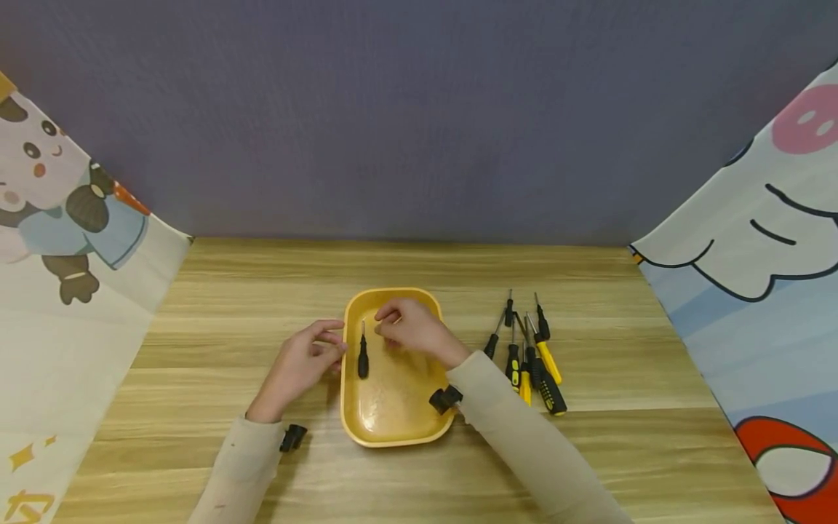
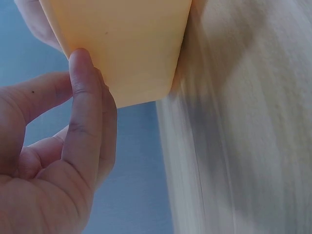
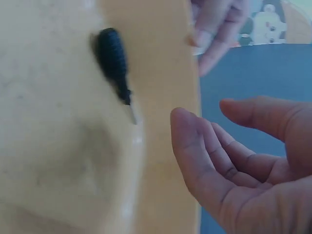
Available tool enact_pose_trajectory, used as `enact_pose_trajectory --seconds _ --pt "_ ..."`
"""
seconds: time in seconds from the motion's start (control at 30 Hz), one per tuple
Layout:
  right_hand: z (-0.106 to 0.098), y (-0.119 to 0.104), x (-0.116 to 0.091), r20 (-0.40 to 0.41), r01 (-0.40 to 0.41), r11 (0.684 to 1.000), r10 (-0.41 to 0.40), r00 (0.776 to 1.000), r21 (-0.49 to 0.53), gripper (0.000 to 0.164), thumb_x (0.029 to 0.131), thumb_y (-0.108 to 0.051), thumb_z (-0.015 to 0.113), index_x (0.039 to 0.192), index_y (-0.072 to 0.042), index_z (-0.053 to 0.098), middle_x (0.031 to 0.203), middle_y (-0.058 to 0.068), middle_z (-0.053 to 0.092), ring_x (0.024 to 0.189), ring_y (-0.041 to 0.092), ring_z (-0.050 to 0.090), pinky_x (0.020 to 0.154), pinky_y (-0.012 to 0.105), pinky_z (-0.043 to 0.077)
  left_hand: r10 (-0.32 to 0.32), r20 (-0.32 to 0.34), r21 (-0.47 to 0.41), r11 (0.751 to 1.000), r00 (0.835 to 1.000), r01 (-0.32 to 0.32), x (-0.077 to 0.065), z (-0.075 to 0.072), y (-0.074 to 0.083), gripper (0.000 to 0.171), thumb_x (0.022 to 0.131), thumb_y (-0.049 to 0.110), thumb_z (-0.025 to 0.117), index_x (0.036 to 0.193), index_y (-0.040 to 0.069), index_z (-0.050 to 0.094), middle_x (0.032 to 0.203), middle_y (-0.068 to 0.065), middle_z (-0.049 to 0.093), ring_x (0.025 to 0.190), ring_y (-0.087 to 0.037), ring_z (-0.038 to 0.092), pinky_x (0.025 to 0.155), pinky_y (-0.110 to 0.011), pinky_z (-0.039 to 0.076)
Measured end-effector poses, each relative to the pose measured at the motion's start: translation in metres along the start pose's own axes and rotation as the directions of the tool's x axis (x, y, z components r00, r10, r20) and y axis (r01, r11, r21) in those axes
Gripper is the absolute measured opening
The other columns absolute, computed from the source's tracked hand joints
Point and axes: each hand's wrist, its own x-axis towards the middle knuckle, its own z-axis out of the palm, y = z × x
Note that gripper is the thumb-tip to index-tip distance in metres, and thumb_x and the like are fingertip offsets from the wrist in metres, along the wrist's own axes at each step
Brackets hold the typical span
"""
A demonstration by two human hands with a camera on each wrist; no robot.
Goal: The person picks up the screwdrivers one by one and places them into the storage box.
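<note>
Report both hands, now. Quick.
Left hand: open, at the left edge of the yellow tray.
Right hand: open and loosely curled over the tray, holding nothing.

Glossy, smooth plastic tray point(image 1: 397, 407); wood-grain tabletop point(image 1: 216, 349).

The tray point(image 1: 401, 409) is plain yellow-orange, the screwdriver inside point(image 1: 363, 362) black-handled; the grouped screwdrivers point(image 1: 553, 393) mix black and yellow. Streaked, yellowish-brown wood grain marks the tabletop point(image 1: 628, 437); the sleeves point(image 1: 517, 437) are cream. The rear wall point(image 1: 419, 131) is slate grey, the side panels point(image 1: 98, 211) white with multicoloured cartoons.
</note>
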Motion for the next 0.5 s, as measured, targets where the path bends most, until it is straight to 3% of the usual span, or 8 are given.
enact_pose_trajectory --seconds 0.07,0.27,0.5 --pt "-0.007 -0.003 -0.006 0.008 0.026 0.999 -0.026 1.0 0.024 0.02 0.087 -0.013 0.063 0.104 -0.002 0.062 0.089 0.008 0.06 0.076 0.032 0.065 0.067 0.042 0.057 0.003 0.0 -0.002 1.0 1.0 -0.003 0.0 0.0 0.0 0.038 0.089 0.017 0.063 0.125 0.01 0.053 0.1 -0.01 0.061 0.071 -0.023 0.065 0.06 -0.037 0.057" --pt "-0.031 -0.006 -0.029 -0.013 0.085 0.996 -0.084 0.996 0.024 0.019 0.09 -0.019 0.06 0.107 -0.011 0.061 0.096 0.005 0.061 0.075 0.018 0.064 0.066 0.033 0.058 -0.001 0.003 -0.011 1.0 1.0 0.001 0.0 -0.001 0.001 0.038 0.089 0.018 0.063 0.126 0.01 0.052 0.101 -0.01 0.06 0.073 -0.026 0.065 0.061 -0.038 0.058" --pt "-0.066 0.017 -0.054 -0.079 0.092 0.996 -0.09 0.993 0.019 0.024 0.091 -0.023 0.06 0.112 -0.012 0.06 0.099 0.004 0.061 0.082 0.023 0.063 0.07 0.038 0.057 -0.003 0.013 -0.001 1.0 1.0 0.003 0.0 -0.002 0.001 0.038 0.09 0.019 0.062 0.126 0.012 0.052 0.1 -0.009 0.059 0.073 -0.025 0.064 0.061 -0.037 0.058"
